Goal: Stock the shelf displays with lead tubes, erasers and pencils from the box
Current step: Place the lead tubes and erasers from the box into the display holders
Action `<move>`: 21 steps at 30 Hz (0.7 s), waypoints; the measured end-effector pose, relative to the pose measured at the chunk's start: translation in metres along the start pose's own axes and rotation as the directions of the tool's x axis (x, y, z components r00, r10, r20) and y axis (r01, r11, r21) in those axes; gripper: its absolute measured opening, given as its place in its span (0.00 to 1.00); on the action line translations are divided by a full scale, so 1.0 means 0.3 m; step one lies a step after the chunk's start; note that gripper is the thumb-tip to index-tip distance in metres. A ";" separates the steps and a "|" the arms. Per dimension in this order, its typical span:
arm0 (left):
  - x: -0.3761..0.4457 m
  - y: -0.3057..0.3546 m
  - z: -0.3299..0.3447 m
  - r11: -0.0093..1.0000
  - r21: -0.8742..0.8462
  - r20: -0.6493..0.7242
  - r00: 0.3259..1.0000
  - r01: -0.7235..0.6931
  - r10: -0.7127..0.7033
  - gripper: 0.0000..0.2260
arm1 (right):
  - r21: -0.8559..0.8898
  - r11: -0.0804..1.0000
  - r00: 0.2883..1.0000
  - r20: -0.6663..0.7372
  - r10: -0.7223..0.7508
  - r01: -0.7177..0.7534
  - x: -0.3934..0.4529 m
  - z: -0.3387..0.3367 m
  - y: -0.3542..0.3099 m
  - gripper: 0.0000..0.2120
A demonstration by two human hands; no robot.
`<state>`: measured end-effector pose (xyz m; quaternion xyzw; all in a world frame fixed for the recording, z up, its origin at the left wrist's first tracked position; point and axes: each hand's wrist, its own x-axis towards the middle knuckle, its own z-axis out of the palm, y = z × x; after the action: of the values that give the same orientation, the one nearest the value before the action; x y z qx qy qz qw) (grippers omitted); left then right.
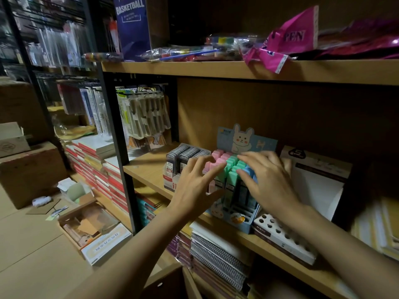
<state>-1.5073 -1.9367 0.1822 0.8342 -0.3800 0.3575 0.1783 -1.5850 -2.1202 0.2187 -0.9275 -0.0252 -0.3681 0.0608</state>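
1. Reaching in with both hands, the person works over the bunny display box [235, 209], the landmark on the middle shelf [146, 169] from which everything else here is placed.

2. Left hand [194, 182] comes in at the box's left side, fingers spread and only lightly bent, tips touching the pink erasers [218, 157]. Its grip is wide and holds nothing, so this looks like patting the row level rather than picking one out.

3. Right hand [267, 182] lies over the box's right side, fingers splayed across the green erasers [232, 165] and blue erasers [248, 171]. Again an open grip, nothing pinched, pressing down from above.

4. Why the flat hands? My read is that the erasers stand upright in tight rows by colour, and a broad push seats them evenly behind the box's front lip.

5. Just left of the bunny box stands the lead tube display [183, 162], grey packs upright in rows and looking well filled.

6. Just right of the bunny box, at the shelf front, sits a white holder with round holes [282, 236], holes empty, probably waiting for pencils.

7. Down on the floor, well left of the bunny box, lies the open cardboard box [92, 231]; what stock remains inside I cannot tell.

8. Judgement: erasers nearly settled, pencils yet to go in.
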 end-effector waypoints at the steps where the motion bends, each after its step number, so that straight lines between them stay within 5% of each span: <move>1: -0.004 0.003 0.002 1.000 0.016 0.029 1.000 -0.002 0.002 0.31 | -0.028 1.000 0.999 0.034 0.013 -0.012 0.002 -0.001 0.009 0.16; 5: -0.016 0.017 0.016 0.999 -0.025 0.149 0.988 0.035 -0.031 0.30 | -0.125 0.992 0.991 0.127 0.040 -0.024 -0.016 0.008 0.023 0.17; 21: -0.080 0.046 -0.066 0.990 -0.069 0.225 0.968 0.127 -0.108 0.28 | -0.206 0.978 0.978 0.210 0.007 0.038 -0.071 0.004 -0.039 0.22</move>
<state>-1.5379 -1.9221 0.1784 0.8817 -0.3618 0.2355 0.1903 -1.6007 -2.1086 0.2043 -0.9621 0.0001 -0.2694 -0.0428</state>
